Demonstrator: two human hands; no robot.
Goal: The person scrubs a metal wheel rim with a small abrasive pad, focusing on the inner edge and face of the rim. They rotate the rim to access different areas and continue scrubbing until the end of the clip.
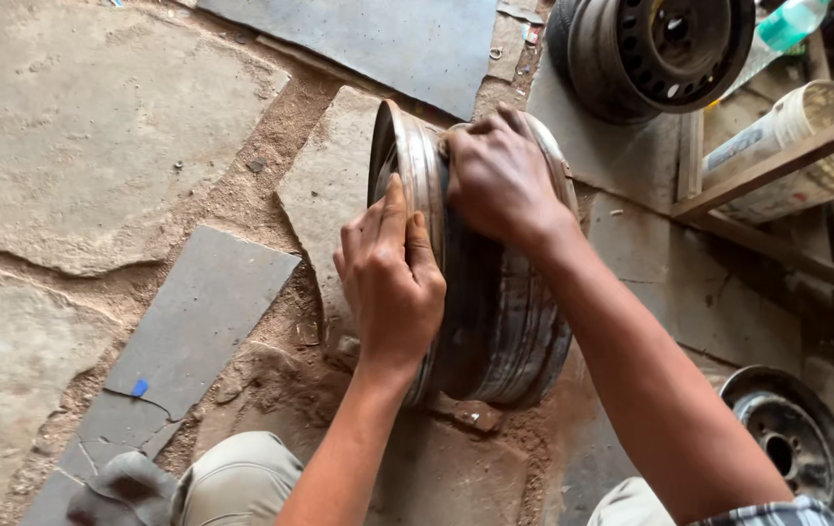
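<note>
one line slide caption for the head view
Both hands, left and right, press on an upright steel wheel rim on a stone floor.

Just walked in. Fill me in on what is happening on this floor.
A person crouches over a bare steel wheel rim standing on its edge on the sandy stone floor. The left hand grips the rim's near flange, while the right hand presses on top of the barrel. A second rim stands behind, a third lies flat at the right, and a white bucket sits under a wooden frame.
</note>
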